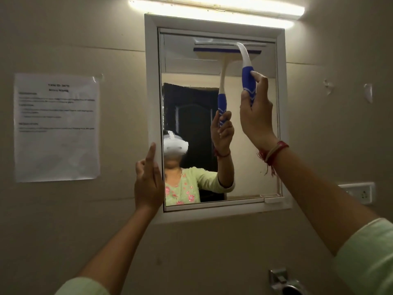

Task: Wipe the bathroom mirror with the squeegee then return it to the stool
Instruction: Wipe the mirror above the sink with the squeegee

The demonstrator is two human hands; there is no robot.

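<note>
The white-framed bathroom mirror (251, 171) hangs on the beige wall straight ahead. My right hand (256, 116) grips the blue and white handle of the squeegee (247, 78), whose blade presses flat against the glass near the mirror's top edge. My left hand (148, 179) rests on the mirror's left frame, thumb up, holding nothing. The glass reflects the squeegee, my raised arm and a person in a green top. The stool is out of view.
A tube light (214, 12) glows above the mirror. A printed sheet (56, 126) is taped to the wall at left. A switch socket (359, 192) sits right of the mirror, and a metal fitting (282, 282) is below.
</note>
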